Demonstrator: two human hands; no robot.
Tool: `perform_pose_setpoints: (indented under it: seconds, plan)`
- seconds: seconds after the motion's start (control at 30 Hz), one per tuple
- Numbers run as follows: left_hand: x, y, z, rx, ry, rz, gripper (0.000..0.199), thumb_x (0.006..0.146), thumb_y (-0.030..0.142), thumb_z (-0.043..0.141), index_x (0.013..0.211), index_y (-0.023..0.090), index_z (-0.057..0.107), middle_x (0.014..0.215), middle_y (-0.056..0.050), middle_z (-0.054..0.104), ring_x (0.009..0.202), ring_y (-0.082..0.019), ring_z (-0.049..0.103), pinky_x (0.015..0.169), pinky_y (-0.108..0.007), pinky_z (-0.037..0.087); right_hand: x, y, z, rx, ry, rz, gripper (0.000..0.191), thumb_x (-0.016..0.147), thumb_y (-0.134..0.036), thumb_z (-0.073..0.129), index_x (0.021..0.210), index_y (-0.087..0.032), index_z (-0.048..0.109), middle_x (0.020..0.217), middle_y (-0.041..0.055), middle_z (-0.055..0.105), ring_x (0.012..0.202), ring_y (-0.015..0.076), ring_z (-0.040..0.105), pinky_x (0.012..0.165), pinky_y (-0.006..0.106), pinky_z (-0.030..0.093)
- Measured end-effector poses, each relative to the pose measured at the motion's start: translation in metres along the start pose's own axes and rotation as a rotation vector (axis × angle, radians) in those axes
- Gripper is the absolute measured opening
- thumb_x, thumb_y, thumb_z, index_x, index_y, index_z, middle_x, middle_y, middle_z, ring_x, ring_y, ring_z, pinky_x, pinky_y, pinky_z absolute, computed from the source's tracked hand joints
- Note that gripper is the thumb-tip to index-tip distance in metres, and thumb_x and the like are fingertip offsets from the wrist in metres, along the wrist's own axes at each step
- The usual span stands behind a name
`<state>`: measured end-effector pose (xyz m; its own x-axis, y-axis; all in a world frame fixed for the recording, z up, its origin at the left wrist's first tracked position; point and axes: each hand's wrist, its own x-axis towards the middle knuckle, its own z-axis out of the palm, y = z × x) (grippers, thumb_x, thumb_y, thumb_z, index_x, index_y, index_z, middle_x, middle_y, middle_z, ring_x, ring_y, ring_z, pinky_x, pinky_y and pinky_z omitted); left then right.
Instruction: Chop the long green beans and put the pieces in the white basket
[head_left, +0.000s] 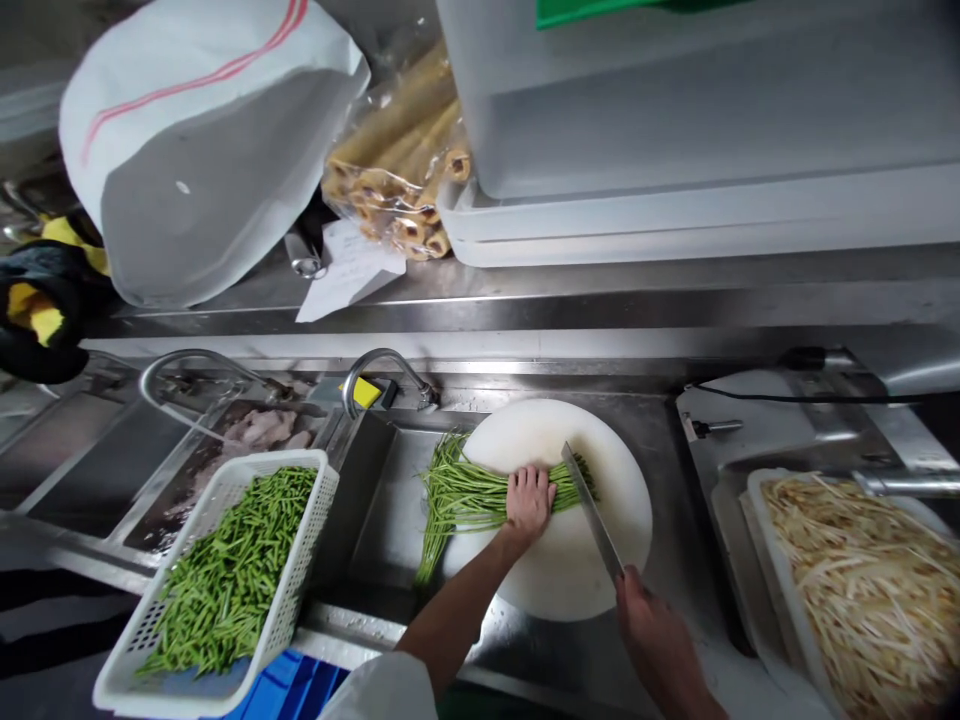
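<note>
A bunch of long green beans (472, 497) lies across the round white cutting board (551, 590), its left ends hanging over into the sink. My left hand (529, 500) presses down on the bunch with its fingers curled over it. To the right of it, the blade of a kitchen knife (598, 520) rests across the beans near their right ends. The knife's handle is in the closed fist of my right hand (651, 622), close to the board's lower right edge. A few bean ends show just beyond the blade.
Left of the sink (386, 500) stands a white basket (327, 490) of cut green pieces. A container of bean sprouts (877, 580) is at the right. Taps (379, 355) arch over the sinks. The shelf above holds clear plastic tubs (660, 225) and bagged hollow tubes (397, 190).
</note>
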<state>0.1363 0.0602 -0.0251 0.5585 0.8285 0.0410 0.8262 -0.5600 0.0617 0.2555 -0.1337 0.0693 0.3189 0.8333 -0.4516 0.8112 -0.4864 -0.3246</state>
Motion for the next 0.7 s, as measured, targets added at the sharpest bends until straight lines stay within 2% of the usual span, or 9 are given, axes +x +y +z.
perform_pose_setpoints:
  seconds: [0.1, 0.2, 0.33, 0.43, 0.5, 0.57, 0.63, 0.7]
  plan:
    - [0.000, -0.001, -0.001, 0.001, -0.004, 0.017, 0.032, 0.100, 0.038, 0.043, 0.116, 0.017, 0.061, 0.109, -0.011, 0.059, 0.102, -0.027, 0.050, 0.089, -0.045, 0.042, 0.006, -0.002, -0.005, -0.008, -0.071, 0.002, 0.032, 0.098, -0.022, 0.023, 0.102, -0.018, 0.055, 0.079, 0.0105, 0.074, 0.075, 0.0250, 0.074, 0.060, 0.029, 0.042]
    - [-0.001, -0.003, -0.001, -0.014, -0.011, 0.029, 0.032, 0.100, 0.036, 0.041, 0.116, 0.017, 0.061, 0.111, -0.012, 0.059, 0.105, -0.028, 0.050, 0.090, -0.045, 0.042, 0.025, -0.011, -0.012, -0.058, -0.094, 0.007, 0.036, 0.096, -0.014, 0.024, 0.108, -0.014, 0.057, 0.080, 0.0122, 0.074, 0.077, 0.0248, 0.073, 0.063, 0.030, 0.044]
    - [-0.002, -0.002, 0.000, -0.043, -0.013, 0.042, 0.035, 0.101, 0.036, 0.037, 0.120, 0.018, 0.060, 0.112, -0.012, 0.060, 0.105, -0.027, 0.051, 0.092, -0.046, 0.043, 0.065, -0.030, -0.016, -0.115, -0.061, -0.015, 0.035, 0.095, -0.009, 0.027, 0.102, -0.011, 0.061, 0.086, 0.0166, 0.075, 0.083, 0.0238, 0.074, 0.067, 0.029, 0.044]
    - [-0.002, 0.000, -0.001, -0.088, -0.004, 0.014, 0.035, 0.102, 0.036, 0.036, 0.118, 0.018, 0.061, 0.114, -0.011, 0.061, 0.107, -0.026, 0.053, 0.098, -0.049, 0.042, 0.083, -0.035, -0.012, -0.146, -0.026, -0.038, 0.033, 0.098, -0.015, 0.028, 0.100, -0.011, 0.061, 0.087, 0.0183, 0.076, 0.083, 0.0257, 0.074, 0.068, 0.030, 0.044]
    - [-0.003, -0.002, -0.006, -0.119, 0.018, -0.010, 0.039, 0.101, 0.041, 0.036, 0.123, 0.018, 0.060, 0.120, -0.013, 0.061, 0.116, -0.029, 0.051, 0.104, -0.054, 0.039, 0.082, -0.029, -0.007, -0.117, 0.011, -0.057, 0.032, 0.100, -0.023, 0.030, 0.107, -0.012, 0.059, 0.096, 0.0183, 0.075, 0.089, 0.0265, 0.073, 0.071, 0.030, 0.046]
    - [-0.006, -0.012, -0.013, -0.150, 0.045, -0.010, 0.051, 0.099, 0.051, 0.036, 0.134, 0.017, 0.053, 0.131, -0.016, 0.058, 0.130, -0.033, 0.044, 0.109, -0.060, 0.032, 0.074, -0.020, -0.002, -0.050, 0.043, -0.058, 0.033, 0.101, -0.031, 0.032, 0.117, -0.013, 0.055, 0.104, 0.0169, 0.074, 0.096, 0.0254, 0.073, 0.074, 0.029, 0.047]
    - [-0.012, -0.029, -0.020, -0.177, 0.044, 0.032, 0.073, 0.093, 0.066, 0.039, 0.145, 0.015, 0.041, 0.140, -0.019, 0.052, 0.140, -0.036, 0.034, 0.113, -0.063, 0.026, 0.062, -0.012, 0.000, 0.001, 0.034, -0.022, 0.036, 0.101, -0.035, 0.030, 0.121, -0.015, 0.053, 0.100, 0.0136, 0.076, 0.093, 0.0242, 0.073, 0.073, 0.029, 0.047]
    - [-0.020, -0.047, -0.024, -0.188, 0.004, 0.114, 0.094, 0.084, 0.078, 0.043, 0.150, 0.012, 0.034, 0.146, -0.021, 0.048, 0.143, -0.038, 0.030, 0.115, -0.062, 0.023, 0.050, -0.009, -0.002, 0.013, -0.005, 0.035, 0.038, 0.102, -0.038, 0.027, 0.118, -0.017, 0.054, 0.089, 0.0114, 0.076, 0.087, 0.0256, 0.074, 0.069, 0.030, 0.047]
